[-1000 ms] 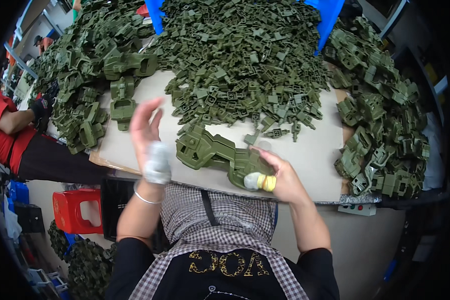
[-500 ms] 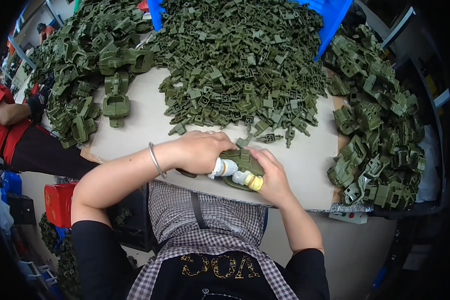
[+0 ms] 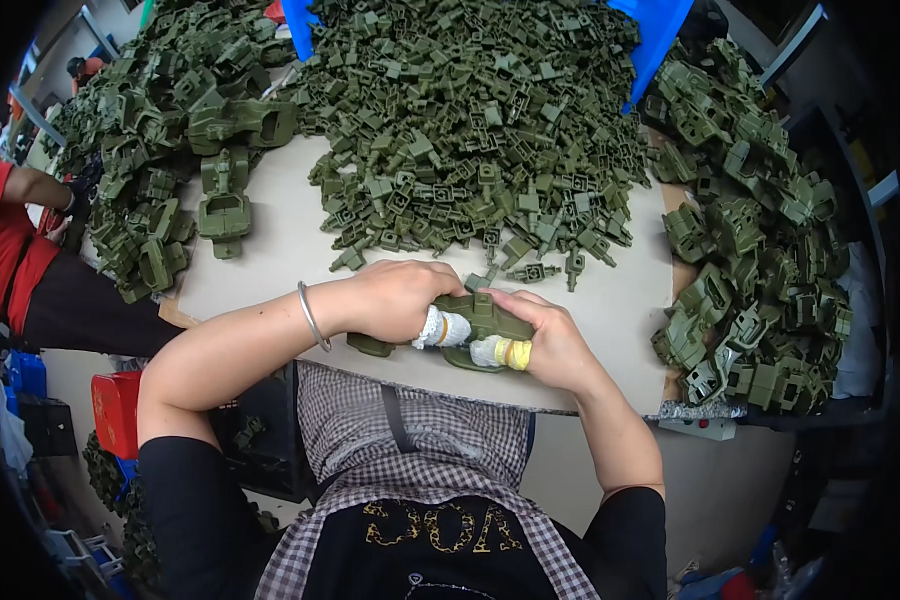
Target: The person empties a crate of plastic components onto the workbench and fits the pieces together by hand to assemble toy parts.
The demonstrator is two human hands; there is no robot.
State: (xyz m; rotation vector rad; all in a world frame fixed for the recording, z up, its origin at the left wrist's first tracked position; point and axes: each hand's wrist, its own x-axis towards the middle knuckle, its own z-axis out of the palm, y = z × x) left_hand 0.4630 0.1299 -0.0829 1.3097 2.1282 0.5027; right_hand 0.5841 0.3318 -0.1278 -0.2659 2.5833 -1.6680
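My left hand [image 3: 398,298] and my right hand [image 3: 560,345] both grip an olive-green moulded plastic body [image 3: 492,317] at the table's near edge. Fingers of both hands are wrapped in white, with a yellow band [image 3: 519,354] on the right one. A small green block-shaped piece [image 3: 482,281] shows at the far side of the body; whether it is joined to it I cannot tell. Part of another green piece [image 3: 372,346] peeks out under my left hand. Just beyond lie small loose green connector-like pieces [image 3: 533,272].
A large heap of small green pieces [image 3: 470,130] fills the far middle, between blue plastic walls [image 3: 658,45]. Bigger green bodies pile up at left [image 3: 225,215] and right [image 3: 715,240]. A person in a red shirt [image 3: 0,235] is at far left. Beige board [image 3: 620,320] covers the table.
My right hand has shifted slightly right and turned around the body, whose top shows more. My left hand stays nearly in place. The red-shirted person's arm has moved.
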